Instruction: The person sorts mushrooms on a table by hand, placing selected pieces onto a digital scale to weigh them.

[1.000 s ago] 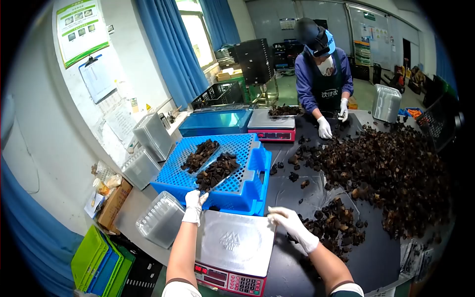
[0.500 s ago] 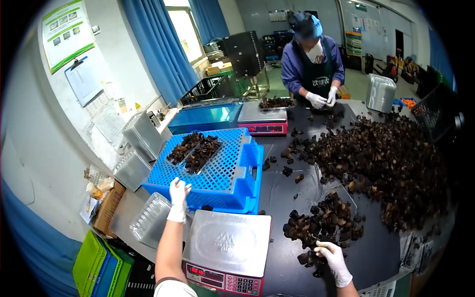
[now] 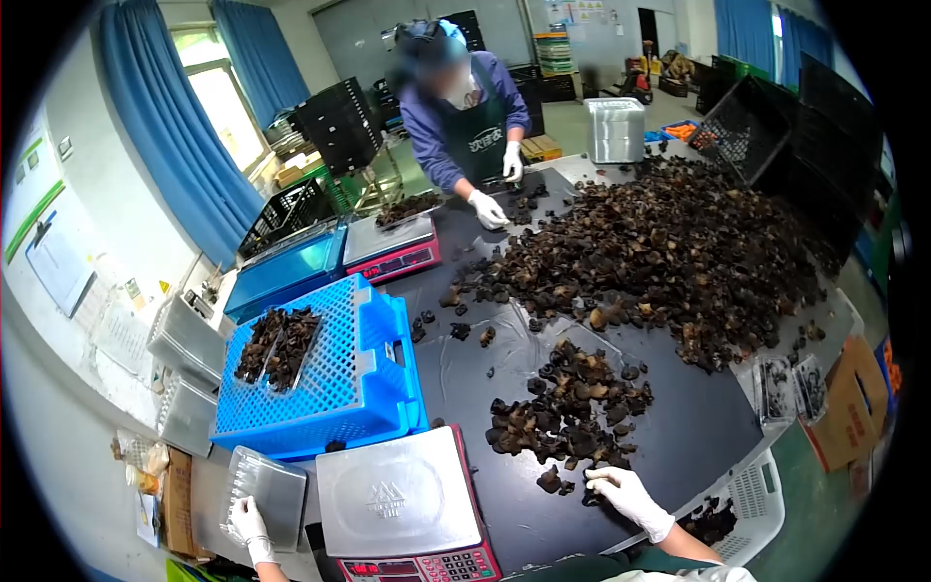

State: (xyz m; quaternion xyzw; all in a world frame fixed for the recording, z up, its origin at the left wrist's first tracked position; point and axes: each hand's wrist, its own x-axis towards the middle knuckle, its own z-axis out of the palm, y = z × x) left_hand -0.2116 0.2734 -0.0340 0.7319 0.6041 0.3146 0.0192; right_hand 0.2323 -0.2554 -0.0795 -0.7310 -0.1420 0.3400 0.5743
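My left hand [image 3: 247, 526], in a white glove, has its fingers closed at the near edge of a clear plastic tray [image 3: 276, 500], which looks like part of a stack. Beside the small heap of wood ear mushrooms [image 3: 567, 403], my gloved right hand [image 3: 628, 497] pinches a dark wood ear piece [image 3: 591, 496] at the fingertips. Between my hands lies a scale [image 3: 398, 495] with a bare metal plate and a lit red display. Two filled trays of wood ears [image 3: 278, 347] rest on an upturned blue crate [image 3: 335, 398].
A large mound of wood ears [image 3: 659, 252] covers the table's right side. Across the table, a co-worker [image 3: 465, 116] in gloves stands near a second scale [image 3: 393, 242]. Clear tray stacks [image 3: 184, 335] stand at left; a white basket [image 3: 756, 495] sits below the right edge.
My view has swung right. My left hand has moved from beside the blue crate down to the clear trays. My right hand stays by the small heap. The co-worker's hands have moved apart.
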